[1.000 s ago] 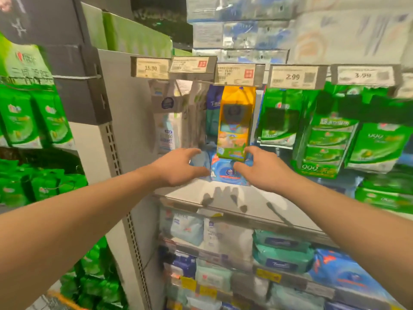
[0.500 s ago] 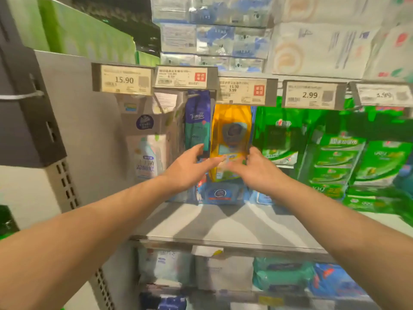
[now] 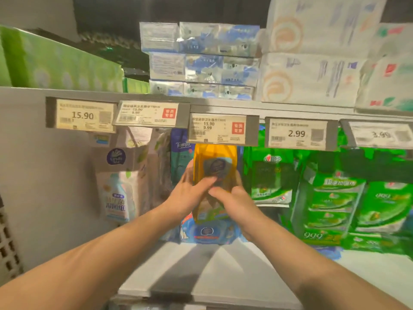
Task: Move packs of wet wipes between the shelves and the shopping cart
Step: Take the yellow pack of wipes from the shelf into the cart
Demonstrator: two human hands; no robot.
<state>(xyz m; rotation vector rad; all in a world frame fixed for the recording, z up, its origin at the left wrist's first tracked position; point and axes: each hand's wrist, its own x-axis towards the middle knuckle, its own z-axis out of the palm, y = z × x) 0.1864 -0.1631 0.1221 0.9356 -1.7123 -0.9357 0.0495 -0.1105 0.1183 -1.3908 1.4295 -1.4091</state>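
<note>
A yellow pack of wet wipes (image 3: pixel 214 159) hangs upright under the 15.90/9.99 price tag. My left hand (image 3: pixel 190 193) holds its left side, thumb lying across the front over the lid flap. My right hand (image 3: pixel 232 199) grips its lower right part, fingers wrapped behind it. A blue pack of wet wipes (image 3: pixel 206 231) lies on the grey shelf (image 3: pixel 201 265) right below the yellow one. No shopping cart is in view.
Green wipe packs (image 3: pixel 330 198) hang to the right, a dark blue Tempo pack (image 3: pixel 181 157) and a pale pouch (image 3: pixel 116 198) to the left. Price tags (image 3: pixel 82 115) line the upper shelf edge. Tissue bundles (image 3: pixel 201 59) are stacked above.
Both hands rose from the blue pack on the shelf to the hanging yellow pack and closed on its two sides. The camera tilted upward and moved closer.
</note>
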